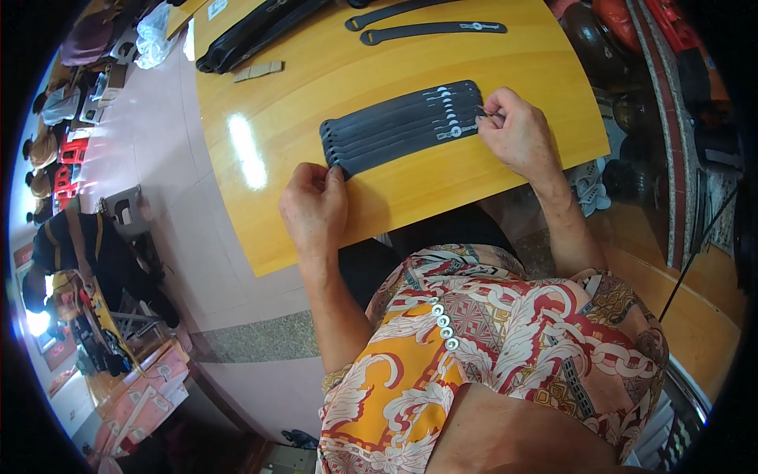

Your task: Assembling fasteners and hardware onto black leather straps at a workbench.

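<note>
Several black hook-and-loop straps [387, 130] lie side by side in an overlapping row on the yellow table, their slotted ends to the left and white printing near the right ends. My left hand [316, 201] is closed, thumb and finger pinching the slotted end of the nearest strap. At the row's other end, my right hand [517, 136] is closed too, its fingertips pinching a dark strap tip. Farther back lies a loose black strap [434, 31], with another strap partly cut off behind it.
On the yellow table [260, 213] are a long black bundle [260, 33] and a small piece of tan cardboard [259, 71]. Dark round jars [588, 35] stand past the right edge. Off to the left, a person in dark clothes [103, 253] is by another table, near red stools [73, 152].
</note>
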{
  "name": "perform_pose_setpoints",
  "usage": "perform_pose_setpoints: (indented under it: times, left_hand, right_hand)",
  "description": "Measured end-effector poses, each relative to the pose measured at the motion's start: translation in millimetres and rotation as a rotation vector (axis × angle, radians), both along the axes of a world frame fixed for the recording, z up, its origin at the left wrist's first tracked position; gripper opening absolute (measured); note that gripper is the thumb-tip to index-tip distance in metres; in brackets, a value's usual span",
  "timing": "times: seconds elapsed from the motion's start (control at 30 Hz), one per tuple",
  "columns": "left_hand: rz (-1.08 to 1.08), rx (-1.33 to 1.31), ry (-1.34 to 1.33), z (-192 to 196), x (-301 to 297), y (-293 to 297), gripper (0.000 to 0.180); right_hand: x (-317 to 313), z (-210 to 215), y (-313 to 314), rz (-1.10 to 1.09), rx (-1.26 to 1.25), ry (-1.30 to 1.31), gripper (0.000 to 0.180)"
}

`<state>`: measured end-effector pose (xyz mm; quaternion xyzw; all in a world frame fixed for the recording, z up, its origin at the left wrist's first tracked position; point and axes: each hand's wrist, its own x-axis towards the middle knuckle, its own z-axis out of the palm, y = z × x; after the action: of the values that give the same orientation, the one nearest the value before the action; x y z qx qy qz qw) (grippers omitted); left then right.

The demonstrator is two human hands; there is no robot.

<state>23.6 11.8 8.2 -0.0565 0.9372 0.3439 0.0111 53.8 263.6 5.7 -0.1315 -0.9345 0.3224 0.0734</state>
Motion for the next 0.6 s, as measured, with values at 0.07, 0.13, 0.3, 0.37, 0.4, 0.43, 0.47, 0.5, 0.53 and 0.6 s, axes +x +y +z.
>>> perform_pose_setpoints:
  times: [0.07, 0.13, 0.3, 0.37, 0.4, 0.43, 0.47, 0.5, 0.53, 0.6]
  left_hand:
    - [-0.022, -0.024, -0.055, 3, -4, -4, 0.020]
    - [-0.044, -0.044, -0.108, 3, -6, -8, 0.021]
    - [-0.019, 0.287, -0.108, -12, 4, -23, 0.021]
    - [0.008, 0.419, 0.002, -24, 16, -27, 0.019]
    - [0.032, 0.546, 0.103, -29, 21, -29, 0.017]
    - [0.036, 0.545, 0.111, -34, 26, -29, 0.017]
    - [0.006, 0.521, 0.197, -37, 30, -29, 0.015]
    - [-0.023, 0.496, 0.284, -37, 33, -27, 0.014]
    - [-0.051, 0.459, 0.300, -34, 33, -24, 0.013]
    - [-0.088, 0.392, 0.336, -35, 30, -20, 0.013]
  right_hand:
    - [0, -2, 3, 0.021, 0.005, -0.014, 0.015]
    - [-2, -2, 4, 0.040, 0.014, -0.026, 0.017]
    - [-1, 0, 8, 0.074, -0.064, 0.000, 0.013]
    - [-6, 9, 6, 0.062, -0.071, -0.004, 0.010]
    - [-8, 13, 5, 0.047, -0.080, -0.018, 0.008]
    - [-14, 11, 4, 0.054, -0.082, -0.011, 0.008]
    - [-26, 8, 6, 0.132, 0.008, 0.158, 0.007]
    - [-41, 4, 7, 0.212, 0.097, 0.327, 0.009]
    - [-58, 1, 10, 0.220, 0.191, 0.345, 0.012]
    - [-93, -8, 13, 0.225, 0.285, 0.374, 0.015]
